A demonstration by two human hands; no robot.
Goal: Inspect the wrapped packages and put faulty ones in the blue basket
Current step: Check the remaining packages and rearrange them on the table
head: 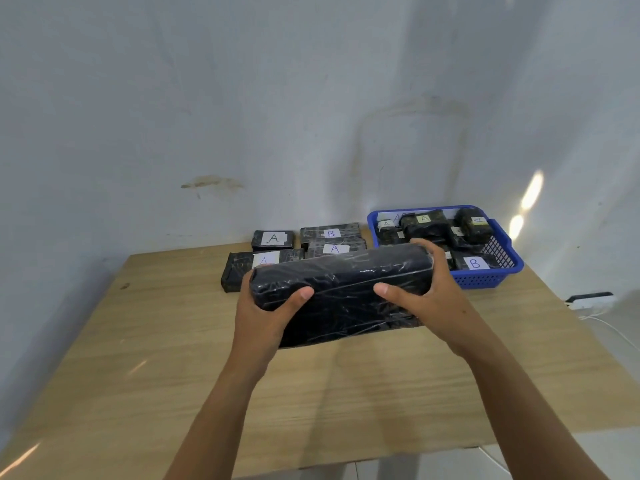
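I hold a large black wrapped package above the middle of the wooden table. My left hand grips its left end, thumb on the near face. My right hand grips its right end, fingers curled over the far edge. No label shows on the side facing me. The blue basket stands at the back right and holds several black packages with A and B labels. Behind the held package lie several more labelled packages: a long package marked A, a small A package, and a stack marked B and A.
A stained white wall closes off the table's far edge. A white power strip with a cable lies on the floor past the table's right edge. Bare tabletop stretches across the near and left parts.
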